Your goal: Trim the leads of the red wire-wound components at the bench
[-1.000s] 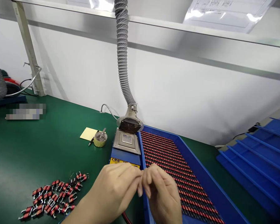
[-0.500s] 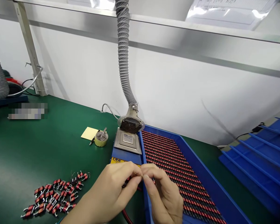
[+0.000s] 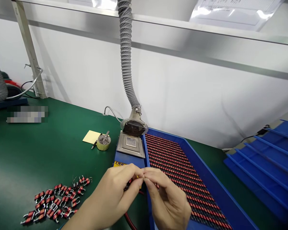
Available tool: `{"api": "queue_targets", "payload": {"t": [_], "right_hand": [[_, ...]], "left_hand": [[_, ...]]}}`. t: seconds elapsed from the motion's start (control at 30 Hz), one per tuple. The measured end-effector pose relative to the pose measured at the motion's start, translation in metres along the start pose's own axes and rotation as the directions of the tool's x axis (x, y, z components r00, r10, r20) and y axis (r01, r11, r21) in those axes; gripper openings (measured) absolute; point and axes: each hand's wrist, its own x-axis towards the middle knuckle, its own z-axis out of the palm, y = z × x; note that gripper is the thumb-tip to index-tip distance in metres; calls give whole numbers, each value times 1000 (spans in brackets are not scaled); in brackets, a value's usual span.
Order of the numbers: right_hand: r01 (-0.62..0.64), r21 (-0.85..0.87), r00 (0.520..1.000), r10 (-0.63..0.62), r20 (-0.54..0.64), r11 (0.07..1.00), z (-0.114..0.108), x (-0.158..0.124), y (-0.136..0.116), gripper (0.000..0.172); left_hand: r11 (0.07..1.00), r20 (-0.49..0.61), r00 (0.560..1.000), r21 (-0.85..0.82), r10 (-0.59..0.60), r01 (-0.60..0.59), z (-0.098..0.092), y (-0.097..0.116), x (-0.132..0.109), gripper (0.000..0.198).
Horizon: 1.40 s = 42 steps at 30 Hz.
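My left hand (image 3: 121, 191) is closed in a pinch around a small red-and-black wire-wound coil (image 3: 127, 184), mostly hidden by the fingers. Fingertip to fingertip with it, my right hand (image 3: 166, 198) pinches too. Whatever sits between its thumb and forefinger is too small to make out. Both hands are above the near left wall of a blue tray (image 3: 230, 198), which holds dense rows of red-and-black coils (image 3: 172, 163). To the left of my left forearm, a loose heap of similar coils (image 3: 57, 201) with bent silvery leads lies on the green bench top (image 3: 62, 147).
Beyond my hands stands a blue device with a metal top plate (image 3: 131, 145), below a fume hose (image 3: 126, 51) with a round fan hood (image 3: 133, 127). A small tub (image 3: 103, 142), a pen (image 3: 94, 145) and yellow paper (image 3: 90, 136) lie left. Blue ribbed trays (image 3: 266, 159) occupy the right.
My joined fingertips have shifted slightly left and up, and my right hand has turned a little. Both pinches persist. The whole view has moved slightly.
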Motion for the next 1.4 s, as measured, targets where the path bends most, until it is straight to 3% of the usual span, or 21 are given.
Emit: {"api": "queue_targets", "payload": {"t": [0.07, 0.1, 0.17, 0.2, 0.27, 0.4, 0.47, 0.63, 0.9, 1.1, 1.23, 1.4], "right_hand": [[-158, 38, 987, 158, 0, 987, 3, 0, -1, 11], [-286, 133, 958, 284, 36, 949, 4, 0, -1, 18], [-501, 363, 865, 464, 191, 785, 5, 2, -2, 33], [-541, 448, 840, 477, 257, 712, 4, 3, -2, 38], [-483, 522, 874, 420, 244, 703, 1, 5, -2, 40], [-181, 292, 982, 186, 12, 939, -3, 3, 1, 7], [-74, 189, 997, 79, -18, 979, -3, 2, 2, 22], [76, 106, 997, -77, 0, 991, -1, 1, 4, 29], [154, 22, 987, -153, -58, 988, 0, 1, 4, 33], [111, 91, 993, -114, 28, 990, -2, 4, 2, 31], [113, 99, 993, -116, 21, 989, -3, 4, 5, 31], [226, -88, 974, -225, 24, 970, -8, 2, 2, 30]], "left_hand": [[977, -36, 988, 155, 150, -143, 5, -4, 0, 16], [952, -45, 974, 227, 220, -205, 7, -6, 1, 18], [917, -43, 953, 290, 298, -274, 10, -8, 1, 21], [924, -40, 955, 268, 294, -273, 10, -8, 1, 21], [967, -51, 973, 141, 223, -214, 7, -6, 1, 19], [995, -37, 999, -101, 6, -10, 1, -2, -1, 11], [989, -17, 999, -140, -50, 47, -1, -1, -1, 11], [966, 26, 991, -219, -133, 136, -1, 1, -2, 12], [931, 96, 975, -291, -202, 222, -2, 3, -1, 15], [920, 112, 973, -321, -200, 226, -2, 2, 0, 18], [924, 124, 973, -310, -194, 224, -3, 3, -1, 19], [963, 85, 987, -221, -137, 153, 0, 0, -1, 17]]}}
